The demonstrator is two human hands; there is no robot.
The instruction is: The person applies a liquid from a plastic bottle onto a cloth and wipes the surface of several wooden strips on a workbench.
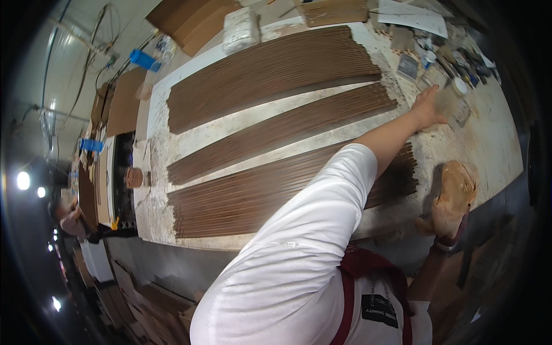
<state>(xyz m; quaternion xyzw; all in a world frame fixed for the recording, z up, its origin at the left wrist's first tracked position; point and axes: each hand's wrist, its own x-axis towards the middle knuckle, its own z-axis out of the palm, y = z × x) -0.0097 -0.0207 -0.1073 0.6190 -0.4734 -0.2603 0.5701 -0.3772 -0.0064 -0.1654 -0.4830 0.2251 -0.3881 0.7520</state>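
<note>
My left arm, in a white sleeve, stretches over the table to the right. My left hand [426, 107] is bare and open, fingers spread, beside a clear container [445, 102] near a round white lid [459, 87]. Whether the fingertips touch it is unclear. My right hand [454, 198] is in a stained tan glove at the table's right front. It looks closed, its fingers bunched and hard to tell apart; what it may hold is hidden. Brown wood strips lie side by side in a far group [270, 77], a middle group [282, 129] and a near group [253, 198], partly under my left arm.
Several hand tools [460, 63] crowd the far right corner beside a grey block [407, 66]. A white wrapped bundle [241, 31] and a cardboard box [335, 11] stand behind the strips. A blue bottle [145, 60] lies far left. Another person [70, 218] works beyond the left end.
</note>
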